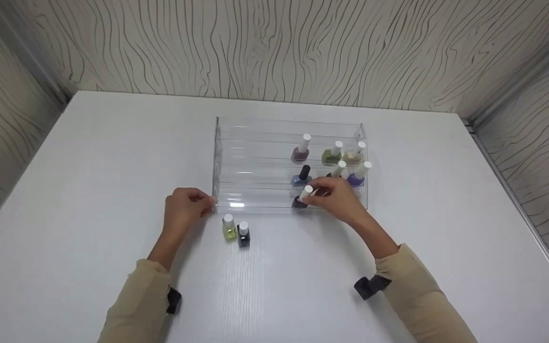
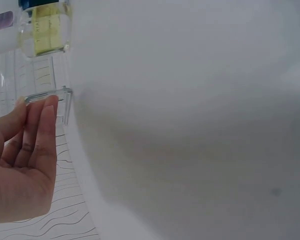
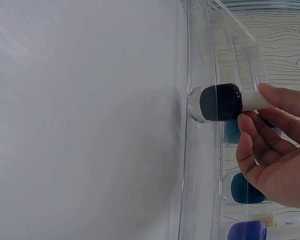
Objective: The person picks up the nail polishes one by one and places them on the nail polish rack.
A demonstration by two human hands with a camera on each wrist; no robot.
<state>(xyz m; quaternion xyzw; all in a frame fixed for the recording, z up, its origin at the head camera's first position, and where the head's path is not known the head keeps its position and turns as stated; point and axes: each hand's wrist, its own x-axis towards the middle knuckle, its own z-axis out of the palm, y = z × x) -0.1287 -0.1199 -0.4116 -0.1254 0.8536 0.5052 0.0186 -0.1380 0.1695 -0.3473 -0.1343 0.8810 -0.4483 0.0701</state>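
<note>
A clear tiered display rack lies across the middle of the white table. My right hand pinches the white cap of a dark nail polish bottle, whose base sits inside the rack's front tier. At the rack's left front corner, my left hand grips the clear side panel between thumb and fingers. Behind the right hand, the second tier bears a blue bottle with a black cap, a dark teal bottle and a purple bottle.
One tier farther back stand a mauve bottle, a green bottle and a pale yellow bottle. In front of the rack, a yellow-green bottle and a black bottle stand on the table. Wood-patterned panels rise behind the table.
</note>
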